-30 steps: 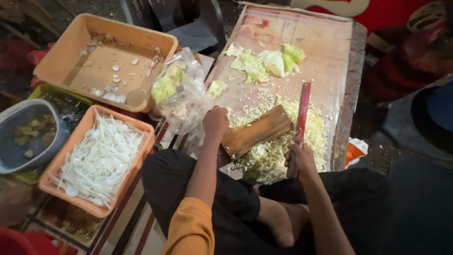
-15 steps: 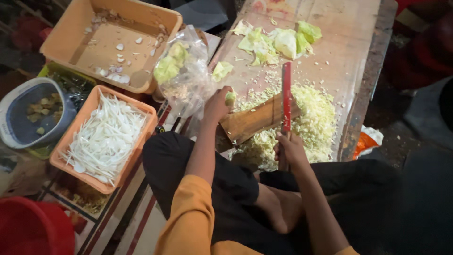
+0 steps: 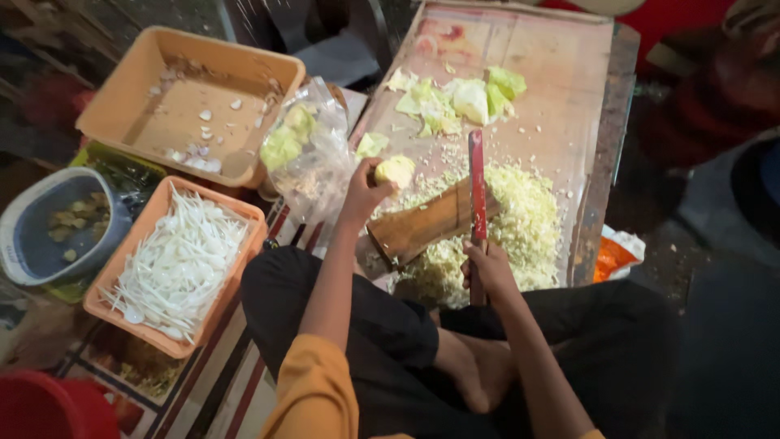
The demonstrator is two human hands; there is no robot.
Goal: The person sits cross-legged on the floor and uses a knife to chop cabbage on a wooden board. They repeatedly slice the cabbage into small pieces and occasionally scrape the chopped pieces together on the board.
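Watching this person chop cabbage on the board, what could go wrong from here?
1. The right hand grips a long red-handled chopping blade close to the left hand, which holds a pale yellow-green cabbage piece; a careless stroke might nick fingers.
2. The heap of finely shredded cabbage reaches the worn wooden board's right edge, so shreds could spill off.
3. The person's bare foot sits just below the board, where a slipped blade might land.

You see orange plastic tray of white sliced onion (image 3: 175, 264) at your left, emptier orange tray with scattered bits (image 3: 188, 106) behind it, grey bowl of scraps (image 3: 57, 223) beside, clear plastic bag of greens (image 3: 305, 154) between trays and board.
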